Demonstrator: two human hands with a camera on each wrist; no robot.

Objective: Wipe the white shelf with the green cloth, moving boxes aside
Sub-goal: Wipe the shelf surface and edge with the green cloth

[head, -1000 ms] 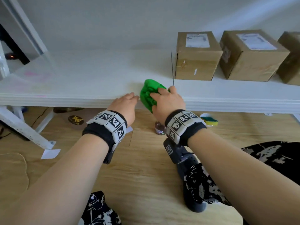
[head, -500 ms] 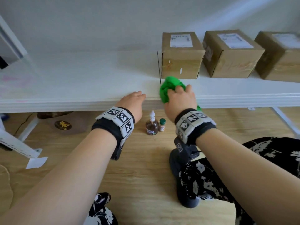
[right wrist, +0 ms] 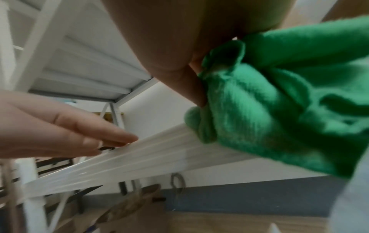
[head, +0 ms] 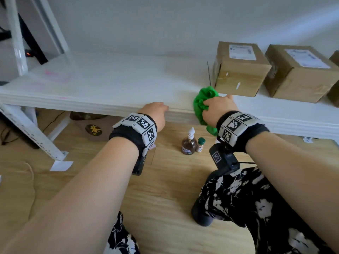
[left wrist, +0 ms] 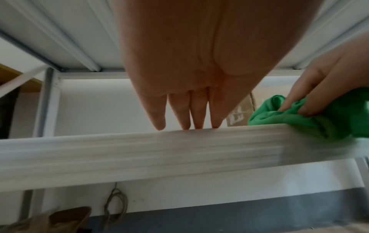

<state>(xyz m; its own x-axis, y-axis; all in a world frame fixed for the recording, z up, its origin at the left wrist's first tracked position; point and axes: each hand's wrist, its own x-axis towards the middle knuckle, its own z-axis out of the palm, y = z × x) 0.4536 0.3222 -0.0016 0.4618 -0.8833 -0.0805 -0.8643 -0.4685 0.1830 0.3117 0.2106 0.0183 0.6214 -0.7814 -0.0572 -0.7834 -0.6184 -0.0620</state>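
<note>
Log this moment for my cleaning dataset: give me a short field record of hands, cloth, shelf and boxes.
left hand: fingers straight, tips resting on the shelf's front edge
right hand: grips the green cloth
cloth position: bunched on the front edge of the white shelf, partly hanging over it, just in front of the nearest box
boxes: cardboard, standing on the shelf's right part
floor below: two small bottles

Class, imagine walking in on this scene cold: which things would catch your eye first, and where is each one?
The bright green cloth stands out first, bunched in the right hand at the front edge of the white shelf. Next come the brown cardboard boxes lined up on the shelf's right side, the nearest just behind the cloth. The left hand rests with straight fingers on the shelf edge.
</note>
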